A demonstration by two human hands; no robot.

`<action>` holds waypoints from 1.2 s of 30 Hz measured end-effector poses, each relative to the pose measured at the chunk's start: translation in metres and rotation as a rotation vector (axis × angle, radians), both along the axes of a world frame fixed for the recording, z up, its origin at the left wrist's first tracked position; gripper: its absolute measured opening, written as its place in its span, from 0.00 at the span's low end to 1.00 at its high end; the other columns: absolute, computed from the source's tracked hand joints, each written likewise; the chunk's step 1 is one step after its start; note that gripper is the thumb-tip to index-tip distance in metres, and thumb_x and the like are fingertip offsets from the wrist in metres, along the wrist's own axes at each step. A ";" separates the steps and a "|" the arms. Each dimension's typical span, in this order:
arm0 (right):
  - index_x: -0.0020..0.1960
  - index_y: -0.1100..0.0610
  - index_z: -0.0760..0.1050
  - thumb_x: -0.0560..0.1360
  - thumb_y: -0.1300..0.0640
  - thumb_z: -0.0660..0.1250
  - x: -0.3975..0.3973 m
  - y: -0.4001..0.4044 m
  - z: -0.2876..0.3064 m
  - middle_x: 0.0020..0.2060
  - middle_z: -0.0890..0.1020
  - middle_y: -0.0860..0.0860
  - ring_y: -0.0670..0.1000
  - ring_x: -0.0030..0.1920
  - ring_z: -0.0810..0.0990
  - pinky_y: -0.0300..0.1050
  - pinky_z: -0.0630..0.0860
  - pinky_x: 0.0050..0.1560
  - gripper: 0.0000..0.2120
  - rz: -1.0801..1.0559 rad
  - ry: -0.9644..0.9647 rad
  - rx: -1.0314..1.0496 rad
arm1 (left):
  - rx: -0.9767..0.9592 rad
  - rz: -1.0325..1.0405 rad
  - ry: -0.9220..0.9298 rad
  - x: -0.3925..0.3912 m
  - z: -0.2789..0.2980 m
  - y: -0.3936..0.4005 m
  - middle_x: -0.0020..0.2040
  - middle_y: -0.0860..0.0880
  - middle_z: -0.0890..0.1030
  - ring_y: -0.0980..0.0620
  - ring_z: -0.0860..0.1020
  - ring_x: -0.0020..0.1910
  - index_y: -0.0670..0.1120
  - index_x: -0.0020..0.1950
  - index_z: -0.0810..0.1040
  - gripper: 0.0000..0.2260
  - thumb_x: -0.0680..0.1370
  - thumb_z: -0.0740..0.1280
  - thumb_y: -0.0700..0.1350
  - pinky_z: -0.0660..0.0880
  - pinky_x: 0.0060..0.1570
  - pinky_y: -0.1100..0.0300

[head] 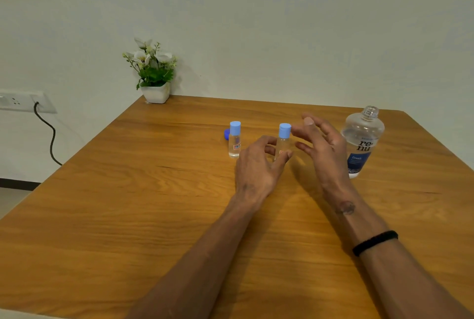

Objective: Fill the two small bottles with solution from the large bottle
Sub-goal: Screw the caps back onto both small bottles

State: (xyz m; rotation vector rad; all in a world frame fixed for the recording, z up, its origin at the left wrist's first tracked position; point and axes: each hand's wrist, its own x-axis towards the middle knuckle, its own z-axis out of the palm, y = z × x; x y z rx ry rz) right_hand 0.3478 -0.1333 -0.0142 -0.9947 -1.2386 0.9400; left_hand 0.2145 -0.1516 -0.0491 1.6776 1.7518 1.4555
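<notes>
**Capped vials, uncapped bottle on a wood-grain table**

The broad, glossy wooden table [128,216] carries everything. Right of the hands stands the large bottle [363,139], clear rounded plastic, its threaded neck uncapped. The right hand [320,144] hovers with fingers spread, holding nothing. The left hand [256,165] curls loosely around the nearer small bottle [284,139], a slim cylinder with a pale-blue cap; contact is unclear. Left of it stands the second small bottle [234,139], with a dark-blue cap [226,134] behind it.

Open gap btwn small bottles [235,139]; table [128,216] front free.
</notes>
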 end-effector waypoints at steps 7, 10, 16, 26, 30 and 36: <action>0.54 0.55 0.82 0.83 0.54 0.71 0.004 0.001 0.000 0.37 0.87 0.47 0.48 0.46 0.88 0.53 0.85 0.58 0.05 -0.127 0.104 0.031 | -0.020 -0.002 0.014 -0.001 0.003 -0.001 0.55 0.53 0.86 0.56 0.83 0.54 0.50 0.67 0.81 0.21 0.77 0.75 0.56 0.77 0.49 0.61; 0.63 0.53 0.82 0.81 0.59 0.73 0.002 0.001 0.001 0.50 0.90 0.49 0.48 0.56 0.88 0.46 0.85 0.58 0.12 -0.016 0.048 -0.002 | -0.011 -0.006 0.020 -0.001 0.003 -0.002 0.53 0.54 0.86 0.57 0.83 0.52 0.51 0.66 0.82 0.21 0.77 0.75 0.58 0.77 0.47 0.60; 0.69 0.54 0.82 0.80 0.61 0.74 0.000 0.000 -0.002 0.56 0.88 0.46 0.39 0.56 0.86 0.31 0.81 0.50 0.18 0.091 -0.136 0.009 | 0.010 -0.046 0.059 0.001 0.001 0.000 0.53 0.54 0.86 0.57 0.83 0.52 0.50 0.66 0.82 0.20 0.78 0.72 0.59 0.79 0.49 0.59; 0.58 0.50 0.86 0.74 0.60 0.80 0.003 0.001 -0.002 0.51 0.90 0.46 0.42 0.54 0.88 0.36 0.84 0.50 0.14 0.053 -0.083 0.012 | 0.034 -0.083 0.059 0.002 -0.002 0.002 0.55 0.53 0.88 0.57 0.85 0.55 0.49 0.64 0.83 0.17 0.79 0.72 0.56 0.82 0.54 0.52; 0.59 0.53 0.86 0.75 0.62 0.79 0.000 0.000 -0.003 0.49 0.89 0.45 0.41 0.50 0.89 0.34 0.83 0.46 0.14 0.018 -0.058 0.020 | 0.025 -0.071 0.070 0.004 0.000 0.000 0.54 0.53 0.88 0.56 0.85 0.53 0.48 0.62 0.84 0.18 0.79 0.71 0.59 0.83 0.52 0.50; 0.64 0.54 0.85 0.77 0.59 0.78 -0.003 0.001 -0.007 0.53 0.88 0.44 0.35 0.53 0.86 0.30 0.80 0.46 0.15 -0.023 -0.146 0.081 | -0.016 -0.009 0.046 0.004 0.006 -0.004 0.52 0.54 0.88 0.58 0.85 0.51 0.50 0.61 0.85 0.17 0.77 0.72 0.58 0.83 0.50 0.55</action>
